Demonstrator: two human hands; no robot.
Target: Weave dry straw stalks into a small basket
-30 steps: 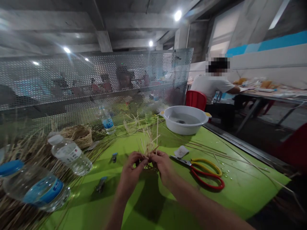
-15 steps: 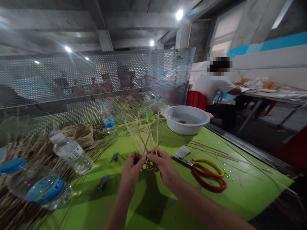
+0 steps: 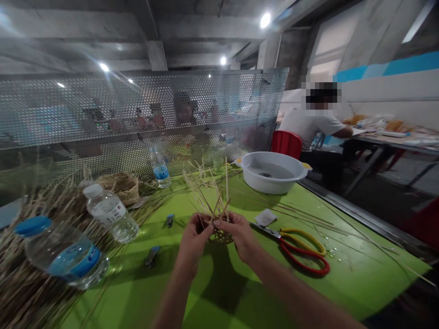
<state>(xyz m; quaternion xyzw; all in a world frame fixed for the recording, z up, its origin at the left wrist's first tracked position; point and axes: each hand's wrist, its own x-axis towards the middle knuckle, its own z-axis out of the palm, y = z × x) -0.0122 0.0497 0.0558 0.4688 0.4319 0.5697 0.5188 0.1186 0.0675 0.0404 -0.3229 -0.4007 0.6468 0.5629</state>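
Green tabletop (image 3: 281, 288): toward its near edge, the left hand (image 3: 192, 240) and right hand (image 3: 243, 235) pinch a woven piece (image 3: 221, 236) — best held snugly, upright strands (image 3: 227, 183) evenly spaced.

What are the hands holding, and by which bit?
A woven piece: the left hand and right hand pinch it from either side, near its upper edge, where strands stick up.

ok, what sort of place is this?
Probably a shared craft workshop: a woven piece with loose ends, straw heaped at one side of the green table, and another person seated at a separate table beyond.
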